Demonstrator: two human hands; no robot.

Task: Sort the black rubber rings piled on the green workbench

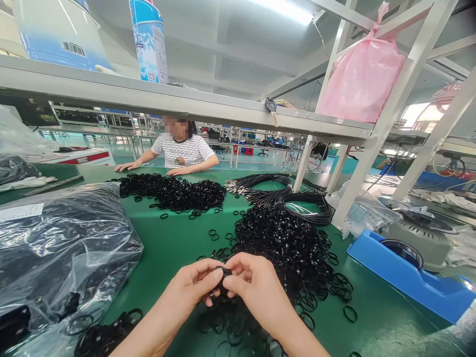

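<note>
Both hands meet at the front middle of the green table. My left hand (195,282) pinches a small black ring (224,277) between thumb and fingers. From the other side, my right hand (253,280) grips the same ring, its thumb pressed on the near face. The fingers cover much of the ring. A large pile of black rings (278,243) lies just behind and to the right of my hands, with loose ones spread below them. Nearer the left forearm is a smaller heap of black rings (107,332).
A clear plastic bag (70,248) of black parts lies at left. Coiled black cables (305,208) and a blue tape dispenser (405,277) are at right. Across the table, a person (182,148) sits behind another ring pile (178,192). A metal shelf (208,106) spans overhead.
</note>
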